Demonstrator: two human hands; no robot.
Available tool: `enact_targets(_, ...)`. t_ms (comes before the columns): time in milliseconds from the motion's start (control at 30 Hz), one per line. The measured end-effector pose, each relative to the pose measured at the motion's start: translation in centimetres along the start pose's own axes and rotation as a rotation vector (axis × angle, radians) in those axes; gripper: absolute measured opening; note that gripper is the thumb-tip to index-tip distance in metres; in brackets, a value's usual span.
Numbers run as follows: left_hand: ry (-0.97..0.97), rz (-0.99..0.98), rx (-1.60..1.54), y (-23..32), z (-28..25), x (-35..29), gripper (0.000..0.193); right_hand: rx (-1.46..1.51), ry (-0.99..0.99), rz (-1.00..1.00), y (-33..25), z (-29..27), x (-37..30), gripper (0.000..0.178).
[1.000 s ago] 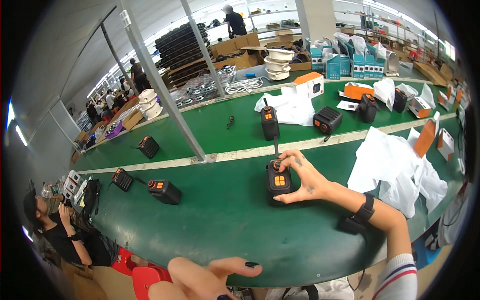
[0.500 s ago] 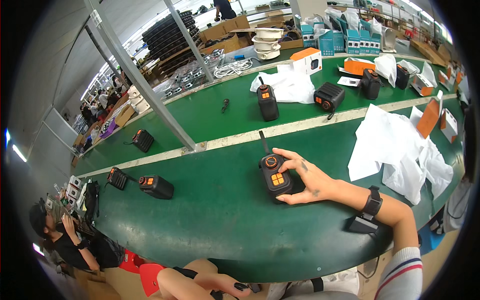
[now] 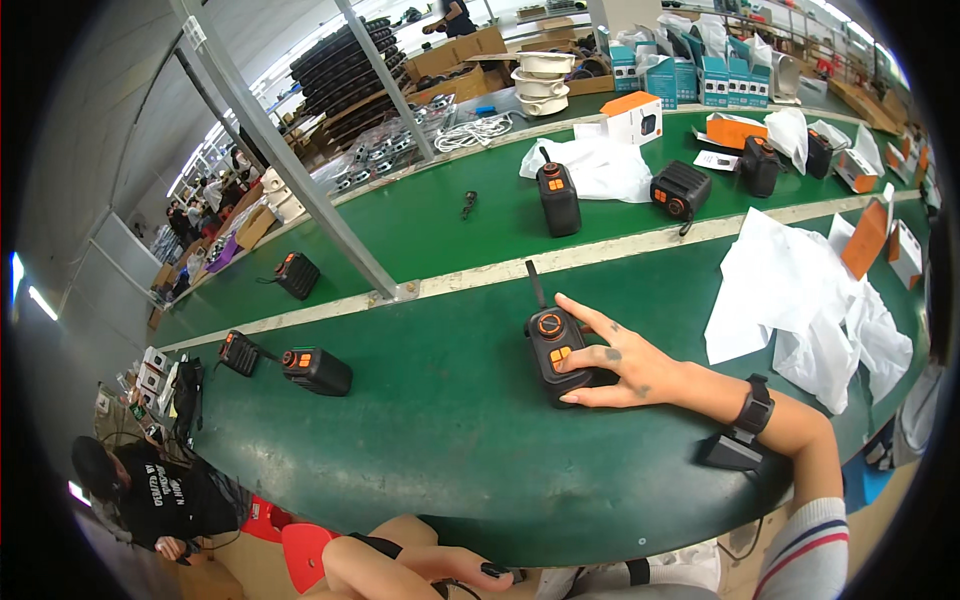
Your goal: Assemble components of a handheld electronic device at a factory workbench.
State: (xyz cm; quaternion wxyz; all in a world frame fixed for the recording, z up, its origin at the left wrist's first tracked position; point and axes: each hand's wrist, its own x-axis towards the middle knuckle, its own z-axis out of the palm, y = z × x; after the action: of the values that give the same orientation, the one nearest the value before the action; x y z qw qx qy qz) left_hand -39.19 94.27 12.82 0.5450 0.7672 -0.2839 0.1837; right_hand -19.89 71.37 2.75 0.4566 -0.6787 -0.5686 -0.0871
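On the green table stands a black boxy device [image 3: 541, 352] with an orange dial, orange buttons and a strap at its far end. My right hand [image 3: 635, 370] is round its right side. One finger is pressed on the orange buttons, another reaches past the dial, and the thumb lies along the near right edge. Low in the picture, near my lap, my left hand [image 3: 450, 565] is curled, its dark-nailed thumb against something dark. Its other fingers are mostly hidden. Two similar devices, a black one [image 3: 317, 371] and a smaller-looking one [image 3: 238, 353], are on the left.
A metal post [image 3: 300, 190] rises from the pale divider strip [image 3: 480, 285]. Beyond it are more devices [image 3: 558, 200], white wrapping [image 3: 600, 168] and an orange-white box [image 3: 632, 118]. White sheets [image 3: 785, 290] lie on the right. A person [image 3: 150, 490] sits at lower left.
My right finger has moved from beside the dial down onto the orange buttons. The view has shifted slightly. The person at lower left has bent forward and lowered an arm.
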Motion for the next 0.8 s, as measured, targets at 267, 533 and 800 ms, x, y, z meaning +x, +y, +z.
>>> enact_targets(267,-0.010,0.066,-0.074,0.9,-0.7,1.3,0.017,-0.049,-0.013,-0.018,-0.3,-0.6,0.4,0.038)
enact_targets(533,0.044,0.125,-0.084,2.8,-2.0,1.0,0.019,0.013,-0.014,0.060,-0.6,-0.4,0.3,0.037)
enact_targets(800,0.057,0.169,-0.119,5.0,-2.9,0.8,0.021,-0.004,0.015,0.059,-0.3,0.1,0.1,0.039)
